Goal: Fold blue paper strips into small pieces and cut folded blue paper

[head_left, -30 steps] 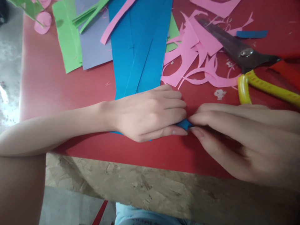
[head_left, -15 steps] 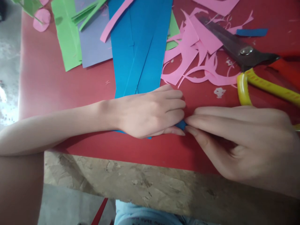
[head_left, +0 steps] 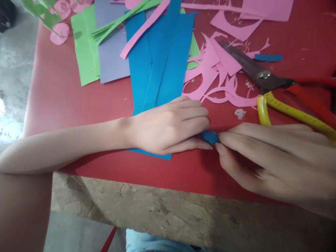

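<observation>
My left hand [head_left: 170, 127] lies palm down on the near end of the blue paper strips [head_left: 160, 59], its fingertips pinching a small rolled piece of blue paper [head_left: 210, 137]. From the right, my right hand [head_left: 273, 162] meets it, with thumb and fingertips also pinched on that blue roll. The roll sits just above the red tabletop [head_left: 65, 98], between the two hands, and is mostly hidden by fingers.
Large scissors [head_left: 265, 78] with yellow and red handles lie at the right, just beyond my right hand. Pink paper scraps [head_left: 217, 77] litter the middle. Green [head_left: 85, 59] and purple [head_left: 112, 56] sheets lie at the back left, by pink paper roses [head_left: 61, 28]. The table's near edge is chipboard [head_left: 157, 206].
The view has shifted a little, showing more of the far table. My right fingertips have drawn slightly rightward, so more of the blue roll shows between the hands.
</observation>
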